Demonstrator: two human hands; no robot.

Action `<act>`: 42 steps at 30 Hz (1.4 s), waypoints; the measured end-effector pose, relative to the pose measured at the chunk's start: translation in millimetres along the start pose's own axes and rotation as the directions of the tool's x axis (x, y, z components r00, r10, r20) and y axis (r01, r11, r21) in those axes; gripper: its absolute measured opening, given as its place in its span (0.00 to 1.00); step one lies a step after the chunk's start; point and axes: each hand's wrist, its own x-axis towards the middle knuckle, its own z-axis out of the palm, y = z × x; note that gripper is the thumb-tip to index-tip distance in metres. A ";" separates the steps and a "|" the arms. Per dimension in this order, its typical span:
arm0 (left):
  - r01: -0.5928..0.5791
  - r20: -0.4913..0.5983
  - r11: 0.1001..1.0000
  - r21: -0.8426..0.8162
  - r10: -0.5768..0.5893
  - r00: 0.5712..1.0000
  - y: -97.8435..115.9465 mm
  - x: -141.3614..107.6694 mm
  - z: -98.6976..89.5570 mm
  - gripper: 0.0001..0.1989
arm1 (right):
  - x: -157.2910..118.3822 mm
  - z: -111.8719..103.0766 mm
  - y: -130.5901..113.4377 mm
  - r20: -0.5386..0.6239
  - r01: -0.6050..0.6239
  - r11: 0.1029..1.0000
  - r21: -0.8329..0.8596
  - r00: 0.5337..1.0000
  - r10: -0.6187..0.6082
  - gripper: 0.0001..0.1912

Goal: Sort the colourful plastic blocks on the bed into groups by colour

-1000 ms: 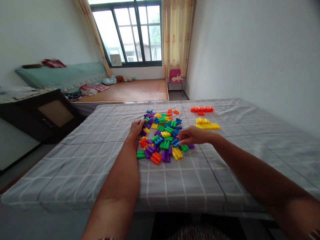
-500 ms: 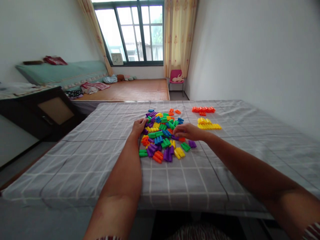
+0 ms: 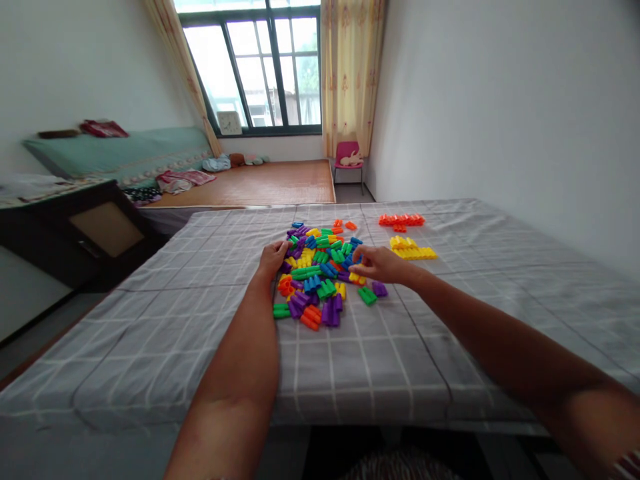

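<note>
Many coloured plastic blocks, purple, green, blue, yellow and orange, lie in a loose pile on the checked cloth. At the pile's left edge is my left hand, its fingers closed; what they hold, if anything, is hidden. My right hand is over the right side, with its fingertips on a yellow block. Below that hand lie a green block and a purple block. Farther right are a joined yellow row and a joined orange row.
The grey checked cloth covers the table. Beyond it stand a bed with clothes and a pink chair under the window. A dark cabinet is at the left, and a white wall rises at the right.
The yellow block that lay at the front right of the pile has moved up to my right fingertips. The whole view has shifted slightly. My left hand stays by the pile's left edge.
</note>
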 end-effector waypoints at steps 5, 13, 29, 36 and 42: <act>0.011 -0.009 1.000 0.005 -0.011 1.000 2.8 -1.0 -0.2 0.24 | 3.4 -6.5 35.8 -0.042 -0.180 0.967 -0.183 0.984 0.175 0.21; 0.023 -0.002 0.998 -0.055 -0.023 1.000 -2.7 1.4 -0.5 0.24 | -4.1 -17.7 55.5 -0.066 -0.042 0.999 0.010 0.997 0.043 0.18; 0.051 0.008 0.995 -0.091 -0.050 0.999 4.3 -1.3 -2.7 0.26 | -17.3 -14.5 67.2 0.473 -0.013 0.881 0.473 0.848 -0.241 0.37; 0.023 0.001 0.997 -0.069 -0.023 1.000 1.5 -0.9 -2.7 0.25 | -16.7 -7.7 71.9 0.485 0.009 0.816 0.578 0.800 -0.352 0.29; 0.018 0.009 0.998 -0.060 -0.017 1.000 -2.4 0.7 -2.7 0.24 | -17.0 -7.1 73.7 0.391 -0.037 0.757 0.652 0.872 -0.294 0.22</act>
